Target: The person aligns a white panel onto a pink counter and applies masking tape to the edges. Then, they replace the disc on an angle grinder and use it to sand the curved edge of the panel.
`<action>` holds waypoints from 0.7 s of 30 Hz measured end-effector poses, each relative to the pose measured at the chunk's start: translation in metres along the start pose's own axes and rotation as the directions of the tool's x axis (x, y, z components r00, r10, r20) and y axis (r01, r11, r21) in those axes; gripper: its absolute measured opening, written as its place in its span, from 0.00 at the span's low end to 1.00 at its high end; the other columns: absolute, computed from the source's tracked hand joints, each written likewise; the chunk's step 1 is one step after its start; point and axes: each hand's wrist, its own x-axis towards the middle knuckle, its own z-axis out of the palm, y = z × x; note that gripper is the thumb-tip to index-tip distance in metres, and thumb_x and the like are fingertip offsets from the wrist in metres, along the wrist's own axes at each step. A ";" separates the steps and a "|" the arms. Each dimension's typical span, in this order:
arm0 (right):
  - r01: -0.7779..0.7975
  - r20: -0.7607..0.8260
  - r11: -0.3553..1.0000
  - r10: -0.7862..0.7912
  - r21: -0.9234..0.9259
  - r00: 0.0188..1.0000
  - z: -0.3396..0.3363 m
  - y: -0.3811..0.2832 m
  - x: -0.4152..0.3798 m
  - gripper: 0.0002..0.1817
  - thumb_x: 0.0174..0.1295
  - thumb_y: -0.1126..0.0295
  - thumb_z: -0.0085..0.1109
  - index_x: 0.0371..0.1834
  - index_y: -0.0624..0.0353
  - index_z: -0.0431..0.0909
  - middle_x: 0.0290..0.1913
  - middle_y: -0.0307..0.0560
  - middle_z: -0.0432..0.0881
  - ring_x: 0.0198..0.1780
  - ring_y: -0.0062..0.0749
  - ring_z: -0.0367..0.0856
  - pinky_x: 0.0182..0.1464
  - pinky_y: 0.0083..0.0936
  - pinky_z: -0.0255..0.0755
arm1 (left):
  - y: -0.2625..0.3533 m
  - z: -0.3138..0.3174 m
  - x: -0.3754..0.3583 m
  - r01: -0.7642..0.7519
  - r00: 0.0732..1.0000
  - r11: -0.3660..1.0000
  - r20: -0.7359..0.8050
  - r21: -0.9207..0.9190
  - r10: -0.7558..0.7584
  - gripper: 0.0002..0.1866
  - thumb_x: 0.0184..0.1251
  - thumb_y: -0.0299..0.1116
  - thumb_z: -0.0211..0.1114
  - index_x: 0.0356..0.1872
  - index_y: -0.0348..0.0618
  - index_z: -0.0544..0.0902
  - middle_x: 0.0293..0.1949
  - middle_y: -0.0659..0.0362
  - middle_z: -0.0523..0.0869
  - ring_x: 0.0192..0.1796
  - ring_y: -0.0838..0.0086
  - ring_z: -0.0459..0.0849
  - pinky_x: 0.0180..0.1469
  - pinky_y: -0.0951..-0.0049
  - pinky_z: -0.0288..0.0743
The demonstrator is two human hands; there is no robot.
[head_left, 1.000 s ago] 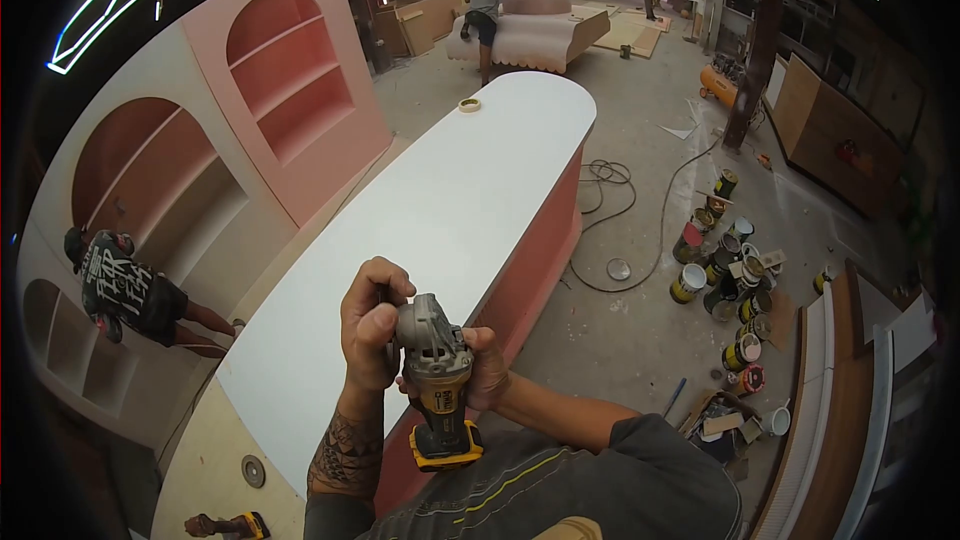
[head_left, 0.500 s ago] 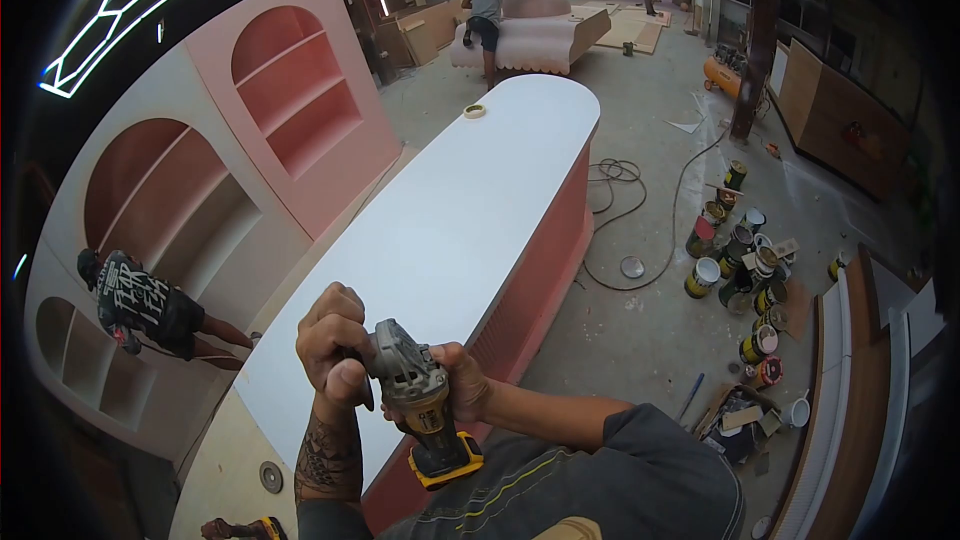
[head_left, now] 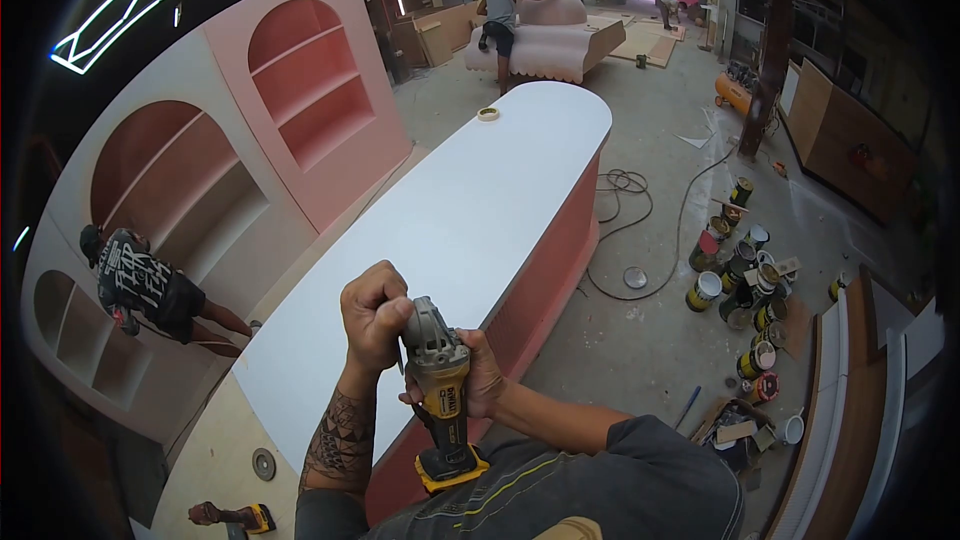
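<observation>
A yellow and black angle grinder (head_left: 445, 395) is held upright close to my body, its grey head up and its battery at the bottom. My right hand (head_left: 480, 372) is wrapped round its body from the right side. At the left of the grinder's head, my left hand (head_left: 374, 318) is closed with the thumb over the fingers; what it grips at the disc side is hidden. Below both hands lies the white top of a long pink counter (head_left: 440, 210). A roll of tape (head_left: 488, 114) rests near its far end.
A grinding disc (head_left: 263, 464) and a second power tool (head_left: 235, 517) lie on the bare board at lower left. A person (head_left: 150, 285) works by the arched shelves (head_left: 300, 180). Paint cans (head_left: 703, 290) and a hose (head_left: 683, 202) are on the floor at right. Two people are farther back.
The grinder and both my hands have shifted right, and the grinder now stands more upright. My left hand has turned and remains closed. The whole view has shifted slightly.
</observation>
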 end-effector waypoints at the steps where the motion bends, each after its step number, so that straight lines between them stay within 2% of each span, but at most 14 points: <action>1: 0.023 -0.039 0.999 -0.024 -0.030 0.999 0.003 -0.003 -0.002 0.40 0.67 0.31 0.60 0.62 0.59 0.82 0.45 0.51 0.89 0.44 0.43 0.92 0.52 0.41 0.86 | -0.004 0.004 -0.001 0.217 0.971 0.955 -0.056 -0.202 -0.233 0.22 0.70 0.45 0.65 0.22 0.45 0.68 0.24 0.65 0.70 0.27 0.79 0.65 0.30 0.71 0.60; 2: 0.020 -0.042 0.999 -0.021 -0.032 0.999 0.000 -0.007 -0.002 0.40 0.67 0.31 0.60 0.62 0.59 0.82 0.45 0.51 0.89 0.44 0.43 0.92 0.52 0.41 0.86 | -0.009 0.009 -0.002 0.397 0.886 0.824 -0.064 -0.404 -0.459 0.21 0.73 0.44 0.63 0.23 0.46 0.68 0.24 0.66 0.70 0.27 0.79 0.64 0.30 0.72 0.60; 4: 0.037 -0.021 0.996 -0.039 -0.082 0.999 -0.008 -0.006 -0.002 0.39 0.68 0.32 0.59 0.61 0.59 0.82 0.44 0.51 0.89 0.44 0.43 0.92 0.52 0.41 0.86 | -0.015 0.011 -0.006 0.415 0.876 0.814 -0.064 -0.405 -0.479 0.20 0.79 0.43 0.59 0.24 0.48 0.68 0.24 0.67 0.69 0.27 0.80 0.63 0.31 0.73 0.60; 6: 0.064 -0.045 0.994 -0.069 -0.089 0.997 -0.009 -0.011 -0.003 0.39 0.67 0.31 0.59 0.61 0.59 0.82 0.45 0.52 0.89 0.44 0.42 0.92 0.53 0.41 0.86 | -0.017 0.022 -0.001 0.515 0.794 0.766 -0.124 -0.384 -0.595 0.22 0.81 0.45 0.59 0.24 0.48 0.69 0.23 0.68 0.69 0.28 0.81 0.64 0.32 0.73 0.59; 7: 0.071 -0.046 0.994 -0.075 -0.083 0.996 -0.011 -0.012 -0.002 0.39 0.67 0.31 0.60 0.61 0.58 0.82 0.44 0.52 0.89 0.44 0.43 0.92 0.54 0.42 0.86 | -0.017 0.014 -0.002 0.624 0.741 0.700 -0.020 -0.347 -0.671 0.24 0.87 0.52 0.56 0.34 0.42 0.80 0.30 0.66 0.73 0.34 0.80 0.70 0.39 0.75 0.67; 8: 0.075 -0.043 0.994 -0.078 -0.075 0.996 -0.014 -0.012 -0.001 0.40 0.66 0.31 0.60 0.61 0.58 0.82 0.44 0.53 0.89 0.44 0.43 0.92 0.55 0.42 0.85 | -0.018 0.019 -0.002 0.624 0.741 0.699 -0.020 -0.349 -0.672 0.24 0.87 0.52 0.56 0.34 0.42 0.80 0.30 0.66 0.73 0.34 0.80 0.70 0.39 0.75 0.67; 10: 0.085 -0.039 0.996 -0.086 -0.032 0.996 -0.020 -0.013 0.000 0.41 0.64 0.29 0.60 0.61 0.58 0.82 0.44 0.54 0.89 0.44 0.44 0.92 0.56 0.44 0.85 | -0.008 0.028 -0.001 0.489 0.827 0.813 -0.129 -0.317 -0.547 0.29 0.91 0.56 0.49 0.55 0.36 0.85 0.40 0.62 0.77 0.44 0.77 0.75 0.49 0.73 0.74; 11: 0.111 -0.042 0.992 -0.113 -0.056 0.993 -0.020 -0.017 -0.001 0.42 0.63 0.28 0.60 0.61 0.58 0.82 0.43 0.55 0.89 0.44 0.45 0.92 0.56 0.44 0.85 | 0.000 0.021 -0.002 0.458 0.877 0.858 -0.042 -0.233 -0.479 0.33 0.94 0.56 0.43 0.70 0.34 0.79 0.54 0.58 0.81 0.56 0.74 0.77 0.58 0.70 0.77; 14: 0.146 -0.063 0.985 -0.152 -0.094 0.986 -0.034 -0.020 -0.004 0.46 0.61 0.26 0.60 0.62 0.59 0.82 0.42 0.58 0.90 0.44 0.46 0.92 0.56 0.45 0.85 | 0.001 0.013 -0.012 0.453 0.892 0.872 0.115 -0.188 -0.438 0.32 0.94 0.54 0.43 0.72 0.37 0.81 0.60 0.56 0.85 0.60 0.72 0.80 0.60 0.70 0.74; 15: 0.171 -0.028 0.979 -0.175 -0.107 0.984 -0.041 -0.022 -0.005 0.48 0.61 0.24 0.59 0.64 0.60 0.82 0.44 0.59 0.91 0.45 0.48 0.93 0.58 0.47 0.85 | -0.013 0.011 -0.023 0.441 0.897 0.894 0.080 -0.082 -0.435 0.35 0.93 0.57 0.42 0.67 0.34 0.84 0.56 0.53 0.89 0.53 0.73 0.85 0.55 0.69 0.79; 16: 0.192 0.007 0.974 -0.193 -0.117 0.981 -0.045 -0.022 -0.008 0.51 0.60 0.23 0.58 0.67 0.62 0.82 0.45 0.61 0.91 0.46 0.51 0.94 0.60 0.48 0.86 | -0.022 -0.003 -0.029 0.539 0.831 0.841 0.139 0.042 -0.539 0.35 0.93 0.57 0.46 0.54 0.30 0.89 0.42 0.54 0.91 0.44 0.74 0.88 0.46 0.72 0.82; 18: 0.219 -0.008 0.961 -0.224 -0.169 0.975 -0.045 -0.029 -0.016 0.55 0.59 0.18 0.56 0.66 0.62 0.82 0.44 0.58 0.89 0.46 0.49 0.92 0.61 0.49 0.85 | -0.021 -0.008 -0.032 0.711 0.659 0.672 0.138 0.208 -0.740 0.37 0.92 0.58 0.48 0.46 0.30 0.91 0.34 0.56 0.90 0.38 0.76 0.87 0.43 0.73 0.82; 20: 0.188 -0.070 0.974 -0.198 -0.129 0.978 -0.060 -0.029 -0.021 0.56 0.57 0.16 0.56 0.66 0.62 0.82 0.45 0.57 0.89 0.46 0.49 0.91 0.62 0.51 0.84 | -0.025 0.007 -0.039 0.629 0.776 0.769 -0.031 0.111 -0.630 0.34 0.92 0.55 0.51 0.44 0.31 0.91 0.35 0.54 0.91 0.38 0.76 0.88 0.41 0.74 0.82; 21: 0.187 -0.078 0.972 -0.199 -0.140 0.977 -0.056 -0.030 -0.019 0.57 0.55 0.14 0.55 0.63 0.61 0.83 0.44 0.56 0.89 0.45 0.49 0.91 0.62 0.52 0.83 | -0.017 0.016 -0.035 0.476 0.879 0.878 -0.065 0.052 -0.473 0.32 0.94 0.52 0.48 0.47 0.31 0.90 0.34 0.58 0.88 0.38 0.76 0.85 0.45 0.73 0.81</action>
